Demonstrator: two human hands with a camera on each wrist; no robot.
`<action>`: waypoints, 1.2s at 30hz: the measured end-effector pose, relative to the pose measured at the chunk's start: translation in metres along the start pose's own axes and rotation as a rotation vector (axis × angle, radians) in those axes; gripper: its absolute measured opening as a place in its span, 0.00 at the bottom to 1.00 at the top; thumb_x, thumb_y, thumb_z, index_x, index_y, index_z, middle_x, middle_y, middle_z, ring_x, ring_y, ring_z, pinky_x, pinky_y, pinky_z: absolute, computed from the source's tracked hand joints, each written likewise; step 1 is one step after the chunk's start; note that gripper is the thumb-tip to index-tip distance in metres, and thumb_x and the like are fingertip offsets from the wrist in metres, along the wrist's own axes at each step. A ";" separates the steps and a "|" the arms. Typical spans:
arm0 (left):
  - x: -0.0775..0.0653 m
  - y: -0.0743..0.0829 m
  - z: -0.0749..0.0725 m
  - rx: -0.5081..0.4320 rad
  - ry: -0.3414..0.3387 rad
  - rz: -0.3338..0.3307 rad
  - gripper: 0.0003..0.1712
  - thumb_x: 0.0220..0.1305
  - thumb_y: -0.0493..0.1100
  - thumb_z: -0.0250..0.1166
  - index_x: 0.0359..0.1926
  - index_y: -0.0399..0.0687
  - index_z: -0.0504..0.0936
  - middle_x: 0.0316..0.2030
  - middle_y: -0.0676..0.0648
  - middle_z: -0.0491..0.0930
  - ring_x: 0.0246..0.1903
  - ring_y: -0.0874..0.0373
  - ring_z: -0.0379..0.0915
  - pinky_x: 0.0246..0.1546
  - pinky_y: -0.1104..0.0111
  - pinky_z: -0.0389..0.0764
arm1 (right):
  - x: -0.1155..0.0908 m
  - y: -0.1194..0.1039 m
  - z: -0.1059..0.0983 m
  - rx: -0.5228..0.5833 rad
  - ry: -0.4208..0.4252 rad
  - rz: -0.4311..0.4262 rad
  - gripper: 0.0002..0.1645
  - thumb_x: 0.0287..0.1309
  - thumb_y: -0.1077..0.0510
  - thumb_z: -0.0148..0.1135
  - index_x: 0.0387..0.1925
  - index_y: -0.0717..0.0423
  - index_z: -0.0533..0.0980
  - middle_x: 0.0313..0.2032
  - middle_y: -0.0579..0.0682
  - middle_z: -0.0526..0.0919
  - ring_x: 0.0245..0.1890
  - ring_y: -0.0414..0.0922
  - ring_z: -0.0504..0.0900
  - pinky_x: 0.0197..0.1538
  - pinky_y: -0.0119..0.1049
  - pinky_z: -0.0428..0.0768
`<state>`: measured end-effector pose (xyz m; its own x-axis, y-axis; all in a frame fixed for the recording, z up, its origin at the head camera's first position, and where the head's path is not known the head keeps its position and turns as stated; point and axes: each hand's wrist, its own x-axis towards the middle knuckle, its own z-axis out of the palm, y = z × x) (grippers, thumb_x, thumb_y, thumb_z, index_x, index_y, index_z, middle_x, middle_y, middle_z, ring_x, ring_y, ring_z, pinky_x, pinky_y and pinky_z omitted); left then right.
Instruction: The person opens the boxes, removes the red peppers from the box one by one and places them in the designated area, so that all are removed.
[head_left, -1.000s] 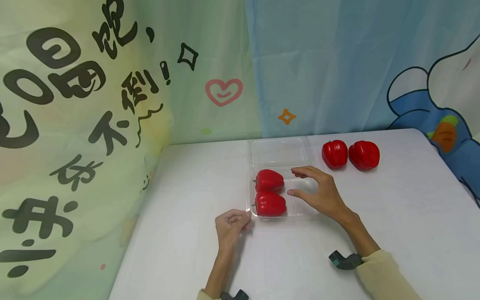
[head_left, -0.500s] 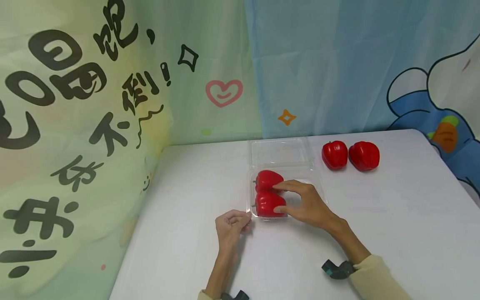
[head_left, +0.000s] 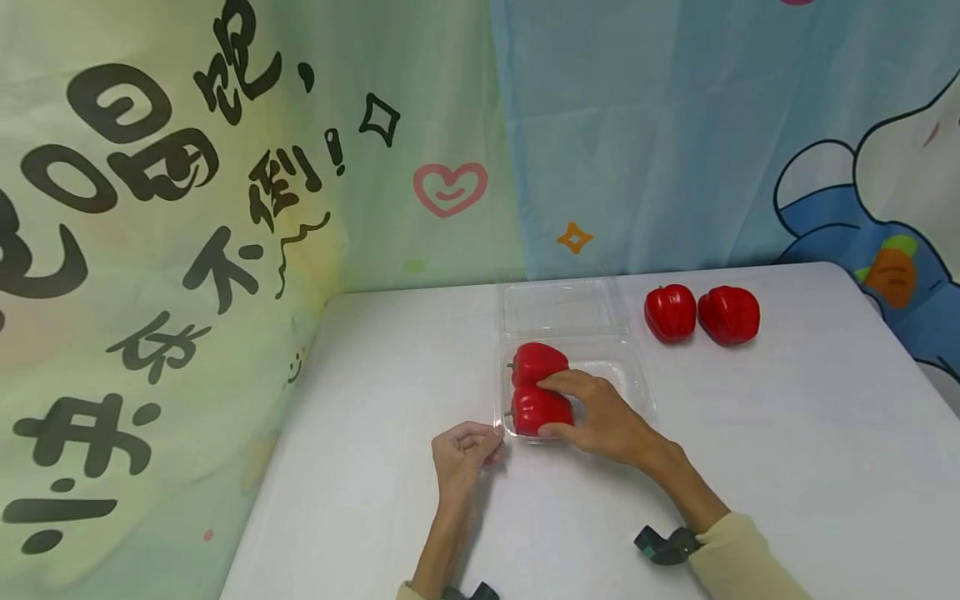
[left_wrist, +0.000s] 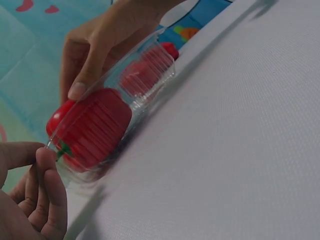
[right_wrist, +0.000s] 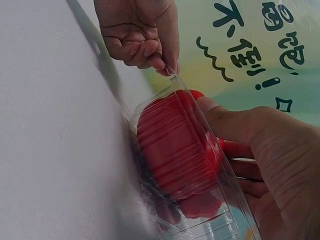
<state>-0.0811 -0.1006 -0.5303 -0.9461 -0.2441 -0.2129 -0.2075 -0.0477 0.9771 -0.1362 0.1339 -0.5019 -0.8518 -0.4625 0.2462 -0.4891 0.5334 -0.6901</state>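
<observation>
A clear plastic clamshell box (head_left: pixel 632 367) lies on the white table with its lid (head_left: pixel 558 305) folded back. My left hand (head_left: pixel 459 457) pinches the rim at its near left corner between thumb and forefinger. Two red bell peppers lie on their sides in the left part of the box, stems to the left. Around the nearer bell pepper (head_left: pixel 534 408), my right hand (head_left: pixel 609 423) curls its thumb at the near side and its fingers at the far side. The farther bell pepper (head_left: pixel 537 362) lies right behind it. A green stem (left_wrist: pixel 63 149) shows through the plastic in the left wrist view.
Two more red bell peppers, one at the left (head_left: pixel 671 313) and one at the right (head_left: pixel 729 316), sit side by side toward the back right of the table. A printed curtain (head_left: pixel 645 150) hangs behind the table and along its left side.
My right hand has come left and nearer from over the right part of the box and taken hold of the nearer bell pepper. My left hand keeps its pinch on the corner.
</observation>
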 end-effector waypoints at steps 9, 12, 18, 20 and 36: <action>0.001 0.000 0.000 -0.018 -0.007 -0.002 0.09 0.65 0.37 0.78 0.37 0.33 0.89 0.33 0.34 0.92 0.23 0.58 0.85 0.31 0.73 0.87 | 0.000 -0.002 -0.003 0.027 -0.007 -0.013 0.45 0.47 0.57 0.90 0.68 0.55 0.81 0.65 0.54 0.87 0.67 0.57 0.84 0.63 0.55 0.88; 0.001 -0.001 0.000 -0.019 -0.009 0.003 0.09 0.65 0.37 0.78 0.37 0.33 0.89 0.32 0.34 0.92 0.23 0.58 0.85 0.31 0.74 0.87 | 0.000 -0.001 -0.002 0.020 -0.007 -0.012 0.45 0.47 0.56 0.90 0.68 0.55 0.81 0.65 0.54 0.87 0.67 0.57 0.85 0.63 0.55 0.89; 0.001 -0.001 -0.001 -0.029 -0.011 0.001 0.09 0.65 0.37 0.78 0.37 0.33 0.89 0.32 0.34 0.92 0.24 0.58 0.85 0.32 0.73 0.87 | 0.001 0.000 -0.001 0.006 -0.004 -0.035 0.47 0.44 0.56 0.91 0.67 0.56 0.81 0.64 0.55 0.88 0.65 0.58 0.86 0.62 0.56 0.89; 0.001 0.000 -0.001 -0.025 -0.010 0.003 0.09 0.65 0.37 0.77 0.37 0.33 0.89 0.32 0.34 0.92 0.24 0.59 0.85 0.32 0.73 0.87 | 0.001 0.000 -0.001 0.009 -0.008 -0.038 0.46 0.44 0.55 0.91 0.67 0.57 0.81 0.63 0.55 0.88 0.64 0.58 0.86 0.62 0.56 0.89; 0.003 -0.002 -0.001 -0.024 -0.018 0.000 0.08 0.64 0.36 0.77 0.36 0.33 0.90 0.32 0.35 0.92 0.23 0.59 0.85 0.32 0.73 0.87 | 0.004 -0.003 0.001 0.027 -0.029 0.043 0.48 0.47 0.54 0.90 0.70 0.58 0.80 0.62 0.56 0.87 0.62 0.57 0.86 0.55 0.51 0.93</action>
<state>-0.0834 -0.1025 -0.5333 -0.9505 -0.2266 -0.2126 -0.2017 -0.0705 0.9769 -0.1374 0.1299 -0.4992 -0.8658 -0.4604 0.1962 -0.4467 0.5342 -0.7177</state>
